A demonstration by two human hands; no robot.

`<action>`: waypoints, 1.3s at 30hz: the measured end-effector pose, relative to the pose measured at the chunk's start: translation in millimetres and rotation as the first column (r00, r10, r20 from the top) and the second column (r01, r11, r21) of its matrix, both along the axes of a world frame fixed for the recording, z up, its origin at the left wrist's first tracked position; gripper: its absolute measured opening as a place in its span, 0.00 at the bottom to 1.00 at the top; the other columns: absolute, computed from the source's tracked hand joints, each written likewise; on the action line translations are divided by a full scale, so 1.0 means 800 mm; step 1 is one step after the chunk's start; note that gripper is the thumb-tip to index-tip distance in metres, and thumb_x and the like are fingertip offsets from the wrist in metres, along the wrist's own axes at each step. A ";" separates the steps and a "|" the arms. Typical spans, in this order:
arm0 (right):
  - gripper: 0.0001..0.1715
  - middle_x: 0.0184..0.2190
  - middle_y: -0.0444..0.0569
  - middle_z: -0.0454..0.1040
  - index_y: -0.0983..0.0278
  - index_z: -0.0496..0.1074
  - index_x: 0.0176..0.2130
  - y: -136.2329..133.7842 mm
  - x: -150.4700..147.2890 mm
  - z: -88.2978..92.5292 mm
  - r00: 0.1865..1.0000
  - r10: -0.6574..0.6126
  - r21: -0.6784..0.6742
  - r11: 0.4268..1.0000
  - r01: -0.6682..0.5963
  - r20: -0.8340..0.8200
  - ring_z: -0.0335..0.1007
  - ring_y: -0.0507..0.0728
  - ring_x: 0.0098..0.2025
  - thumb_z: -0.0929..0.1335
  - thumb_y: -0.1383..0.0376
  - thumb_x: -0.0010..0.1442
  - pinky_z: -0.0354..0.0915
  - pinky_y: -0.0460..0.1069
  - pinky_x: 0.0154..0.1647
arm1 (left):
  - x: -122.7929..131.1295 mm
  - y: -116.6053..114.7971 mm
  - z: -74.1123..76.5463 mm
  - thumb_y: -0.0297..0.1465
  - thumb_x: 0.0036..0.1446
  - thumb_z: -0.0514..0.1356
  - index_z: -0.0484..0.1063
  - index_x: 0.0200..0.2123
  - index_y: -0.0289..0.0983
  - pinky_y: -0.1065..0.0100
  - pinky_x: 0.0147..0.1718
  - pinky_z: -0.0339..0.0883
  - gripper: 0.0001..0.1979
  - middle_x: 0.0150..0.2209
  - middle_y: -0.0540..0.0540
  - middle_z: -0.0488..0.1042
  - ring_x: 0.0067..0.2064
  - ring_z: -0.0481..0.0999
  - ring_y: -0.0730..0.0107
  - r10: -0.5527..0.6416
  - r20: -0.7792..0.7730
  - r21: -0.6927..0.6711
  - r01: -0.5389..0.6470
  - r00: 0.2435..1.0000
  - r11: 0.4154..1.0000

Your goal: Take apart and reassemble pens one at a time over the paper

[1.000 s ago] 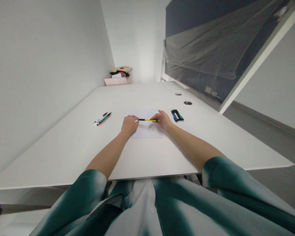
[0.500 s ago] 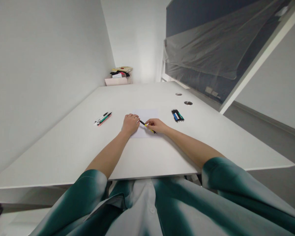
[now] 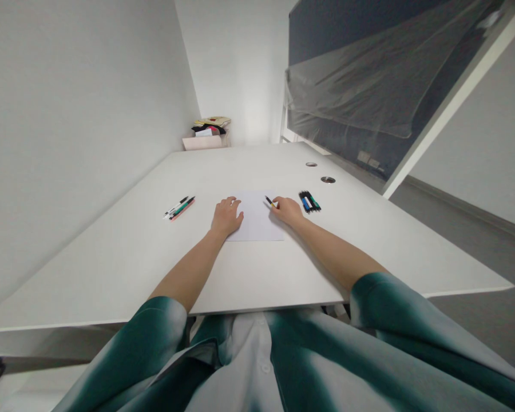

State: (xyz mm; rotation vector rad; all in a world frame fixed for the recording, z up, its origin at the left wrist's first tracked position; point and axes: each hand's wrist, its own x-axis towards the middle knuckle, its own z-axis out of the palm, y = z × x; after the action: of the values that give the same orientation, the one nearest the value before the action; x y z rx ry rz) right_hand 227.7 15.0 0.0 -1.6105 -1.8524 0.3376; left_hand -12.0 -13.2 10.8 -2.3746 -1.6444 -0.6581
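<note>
Across the middle of the view, the white table (image 3: 266,269) serves as the support surface. Both forearms extend over its near edge, a position that brings the hands to a comfortable reach. Beyond its right side, a dark panel (image 3: 369,51) stands partly covered by clear sheeting (image 3: 347,103); the cover is probably there as dust protection. At the table's far left corner, a box (image 3: 202,142) contains mixed items too small to identify, presumably placed there to leave the near area to the hands.

The paper (image 3: 255,223) lies flat between the two hands. Central placement likely gives both hands equal access.

The left hand (image 3: 226,216) rests palm down over the left edge of the paper. Its fingers are moderately spread, thumb apart, gripping nothing. This posture would restrain the sheet against slipping.

The right hand (image 3: 288,210) is at the right edge of the paper. Its fingers are closed in a narrow pinch on the pen (image 3: 270,201).

The left pens (image 3: 182,208) lie slanted and close together, well apart from the left hand. The right pens (image 3: 309,201) lie side by side, just beside the right hand. Positioning both groups off the paper likely avoids obstruction.

The pen is yellow and black, located above the right part of the paper, black end directed forward and left. The grip leaves that end exposed; contact with the paper cannot be determined
</note>
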 end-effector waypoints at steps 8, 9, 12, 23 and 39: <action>0.16 0.42 0.63 0.77 0.67 0.78 0.46 0.012 0.062 0.007 0.886 -0.366 0.002 0.924 0.382 0.285 0.67 0.68 0.51 0.67 0.65 0.60 0.56 0.58 0.50 | -0.003 0.003 -0.003 0.34 0.61 0.57 0.72 0.54 0.37 0.51 0.55 0.62 0.19 0.58 0.36 0.69 0.57 0.69 0.49 0.020 0.022 -0.014 -0.020 1.000 1.000; 0.17 0.42 0.63 0.77 0.67 0.78 0.47 0.013 0.065 0.006 0.878 -0.375 -0.010 0.918 0.396 0.296 0.66 0.68 0.51 0.66 0.65 0.60 0.55 0.58 0.50 | -0.004 0.004 -0.004 0.34 0.61 0.57 0.72 0.54 0.37 0.51 0.55 0.62 0.18 0.58 0.36 0.69 0.57 0.69 0.49 0.022 0.024 -0.013 -0.021 0.999 1.000; 0.17 0.42 0.63 0.77 0.67 0.78 0.46 0.013 0.069 0.003 0.865 -0.386 -0.017 0.911 0.413 0.320 0.66 0.68 0.50 0.66 0.66 0.59 0.55 0.58 0.49 | -0.004 0.005 -0.005 0.34 0.61 0.57 0.72 0.53 0.37 0.52 0.55 0.63 0.18 0.58 0.36 0.69 0.56 0.69 0.49 0.024 0.022 -0.012 -0.023 0.999 1.000; 0.18 0.47 0.63 0.77 0.67 0.78 0.47 0.012 0.067 0.003 0.871 -0.368 -0.030 0.917 0.399 0.325 0.64 0.68 0.53 0.65 0.68 0.60 0.55 0.59 0.50 | -0.005 0.006 -0.007 0.35 0.61 0.57 0.73 0.52 0.37 0.53 0.54 0.64 0.18 0.57 0.37 0.70 0.55 0.71 0.50 0.023 0.003 -0.035 -0.023 1.000 0.999; 0.24 0.54 0.63 0.68 0.66 0.73 0.54 0.019 0.073 -0.010 0.820 -0.517 0.044 0.851 0.524 0.246 0.58 0.69 0.56 0.65 0.60 0.61 0.53 0.60 0.54 | -0.003 0.001 -0.001 0.36 0.62 0.56 0.72 0.54 0.38 0.55 0.55 0.64 0.19 0.58 0.39 0.70 0.56 0.70 0.53 0.077 -0.040 -0.083 -0.081 0.996 0.993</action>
State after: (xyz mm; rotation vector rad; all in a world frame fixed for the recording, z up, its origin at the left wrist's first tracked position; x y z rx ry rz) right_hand 286.4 30.0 -7.7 -2.1769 -1.4862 -0.0929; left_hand -14.6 -12.8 9.8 -2.3495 -1.7742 -0.5379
